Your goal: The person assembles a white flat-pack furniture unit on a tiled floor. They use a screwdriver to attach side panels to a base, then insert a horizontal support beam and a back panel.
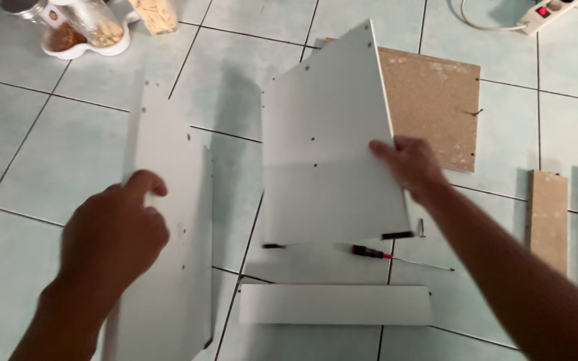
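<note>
- White laminate panels lie loose on the tiled floor (48, 147); none looks joined yet.
- Right hand (409, 164) pinches the tilted white drilled board (326, 147) at its edge.
- Left hand (118, 230), fingers curled, grips the long white side panel (175, 220).
- Red-handled screwdriver (376, 253) lies untouched below the board.

Long panel (168, 220) lies left on the tiled floor (48, 147); tilted panel (329, 154) stands right of it. Screwdriver (396, 257) lies below that, narrow board (334, 304) nearer still. Fibreboard sheet (429, 107) behind; jar tray (88, 33) far left.
</note>
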